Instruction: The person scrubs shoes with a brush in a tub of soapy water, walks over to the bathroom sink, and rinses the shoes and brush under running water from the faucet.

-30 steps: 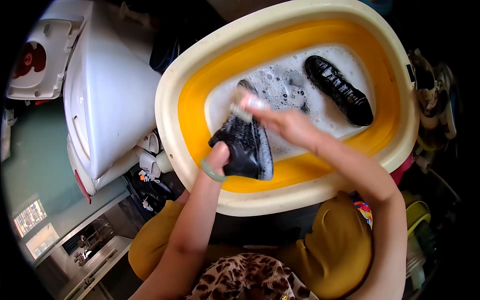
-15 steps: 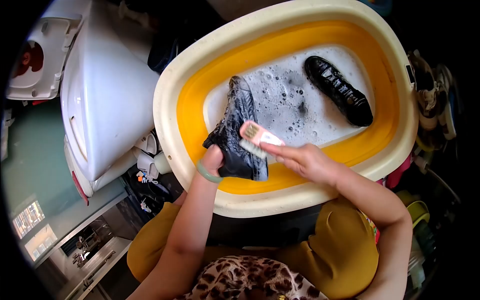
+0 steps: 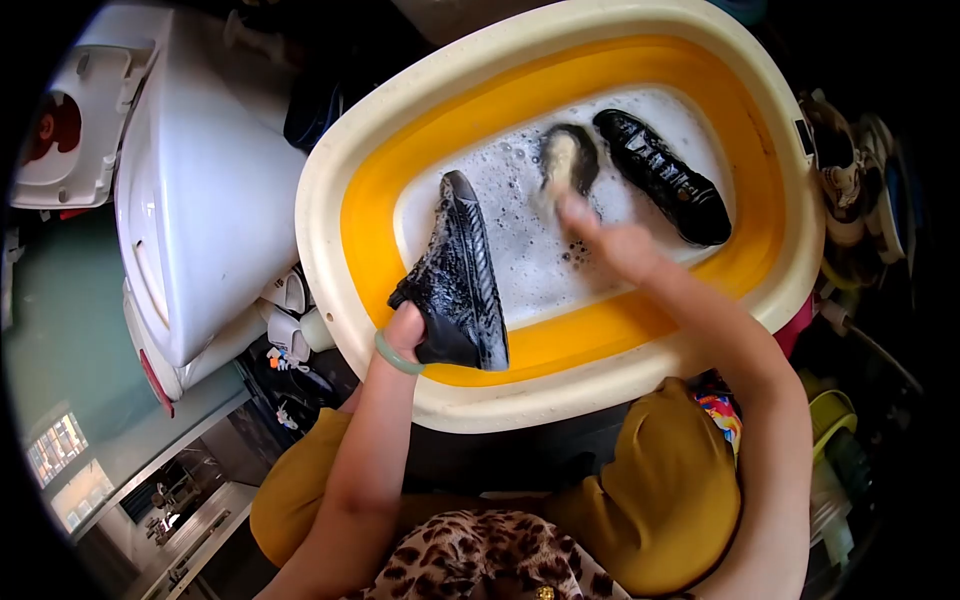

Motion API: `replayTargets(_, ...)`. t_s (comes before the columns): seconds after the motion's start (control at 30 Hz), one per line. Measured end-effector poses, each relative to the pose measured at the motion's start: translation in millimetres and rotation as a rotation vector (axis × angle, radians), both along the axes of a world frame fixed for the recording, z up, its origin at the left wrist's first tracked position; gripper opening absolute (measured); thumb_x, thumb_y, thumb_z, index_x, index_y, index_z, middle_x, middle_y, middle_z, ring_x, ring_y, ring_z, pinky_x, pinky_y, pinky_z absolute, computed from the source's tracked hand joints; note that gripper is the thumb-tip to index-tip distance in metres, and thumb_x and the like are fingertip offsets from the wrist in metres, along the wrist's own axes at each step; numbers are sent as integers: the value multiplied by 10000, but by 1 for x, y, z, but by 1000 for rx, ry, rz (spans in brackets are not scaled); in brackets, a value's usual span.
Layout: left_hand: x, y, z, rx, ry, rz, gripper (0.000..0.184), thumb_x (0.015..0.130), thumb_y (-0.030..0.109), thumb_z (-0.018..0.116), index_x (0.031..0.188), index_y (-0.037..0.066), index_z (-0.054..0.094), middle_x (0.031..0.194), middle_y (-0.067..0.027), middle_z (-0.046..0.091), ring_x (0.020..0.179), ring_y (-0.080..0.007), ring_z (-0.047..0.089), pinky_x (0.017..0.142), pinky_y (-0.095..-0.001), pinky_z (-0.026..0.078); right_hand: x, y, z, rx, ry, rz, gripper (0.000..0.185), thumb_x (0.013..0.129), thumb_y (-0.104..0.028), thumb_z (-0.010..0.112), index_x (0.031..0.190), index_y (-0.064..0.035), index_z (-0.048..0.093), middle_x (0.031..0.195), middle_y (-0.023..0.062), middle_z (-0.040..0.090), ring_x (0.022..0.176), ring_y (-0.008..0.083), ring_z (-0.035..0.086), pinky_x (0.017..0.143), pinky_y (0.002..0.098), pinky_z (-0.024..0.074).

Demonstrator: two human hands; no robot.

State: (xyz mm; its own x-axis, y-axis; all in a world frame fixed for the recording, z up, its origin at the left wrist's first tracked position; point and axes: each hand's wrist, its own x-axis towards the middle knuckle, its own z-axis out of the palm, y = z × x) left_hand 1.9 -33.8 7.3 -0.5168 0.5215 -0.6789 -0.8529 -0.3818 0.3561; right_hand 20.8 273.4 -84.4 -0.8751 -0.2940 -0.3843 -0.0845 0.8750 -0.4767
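While white suds [image 3: 480, 160] cover the bottom of the cream-rimmed, yellow-walled tub [image 3: 560, 405], here's the left hand [image 3: 403, 328] at the tub's near-left side, its grip clamped on the heel end of a wet black shoe [image 3: 445, 300], thumb outside, other fingers hidden. That shoe slants over the tub, toe toward the tub's far side, sole edge streaked with foam. And the right hand [image 3: 620, 245], over the tub's middle, has its grip closed on a brush [image 3: 562, 165], a pale blur where the suds part darkly! Just beside it, toward the tub's right end, a second black shoe [image 3: 665, 180] lies in the suds, laces up. Past that end, outside the tub, more shoes [image 3: 845, 200] crowd together.
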Motion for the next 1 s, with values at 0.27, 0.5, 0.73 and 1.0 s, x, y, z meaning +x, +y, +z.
replayTargets(0.27, -16, 10, 14, 48, 25, 19, 343, 921, 236, 443, 1158, -3, 508, 1064, -122, 603, 916, -248, 605, 835, -391, 500, -17, -9, 0, 138, -62, 188, 420, 907, -206, 386, 1303, -339, 342, 843, 162, 632, 735, 323, 633, 594, 408, 502)
replayTargets(0.5, -16, 1, 2, -43, -67, 81, 319, 929, 205, 430, 1151, -5, 520, 1066, -101, 606, 922, -217, 603, 845, -360, 495, -20, -2, 37, 13, -168, 23, 347, 918, -360, 413, 1264, -369, 440, 958, 153, 632, 799, 306, 625, 724, 374, 491)
replayTargets(0.73, -22, 21, 10, -94, -71, 101, 323, 942, 183, 383, 1183, -3, 492, 1108, -117, 583, 932, -215, 603, 842, -357, 498, 17, -45, 124, -575, -129, 30, 426, 878, -203, 537, 1274, -339, 456, 902, 130, 642, 679, 311, 620, 670, 379, 511)
replayTargets(1.0, -16, 28, 14, 134, 21, 120, 337, 946, 192, 372, 1203, -5, 463, 1130, -135, 568, 967, -218, 597, 853, -357, 500, -27, -61, 101, -581, -69, -16, 415, 886, -166, 505, 1273, -309, 462, 802, 180, 608, 665, 321, 609, 631, 365, 470)
